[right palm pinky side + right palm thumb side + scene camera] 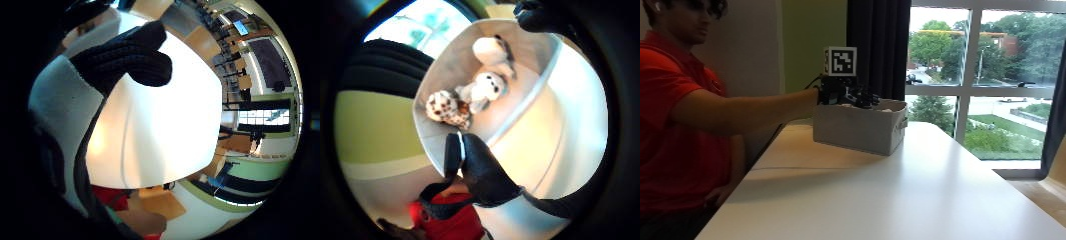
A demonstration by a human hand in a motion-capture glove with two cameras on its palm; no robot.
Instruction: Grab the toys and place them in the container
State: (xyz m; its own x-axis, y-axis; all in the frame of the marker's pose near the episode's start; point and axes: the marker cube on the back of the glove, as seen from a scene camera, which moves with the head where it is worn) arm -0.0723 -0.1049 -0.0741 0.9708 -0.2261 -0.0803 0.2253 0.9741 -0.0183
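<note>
Table lies nearest, bare of toys. Bin sits at its far end; three toys lie inside, directly beneath the hand hovering at its rim, fingers relaxed, holding nothing.

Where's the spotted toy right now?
In the thumb-side palm view, the spotted toy lies inside the grey container, beside a white plush. The outside view hides it behind the container's wall.

We see broad bare table in front of the container; its open top is taken by the gloved hand, toys filling part of the floor.
</note>
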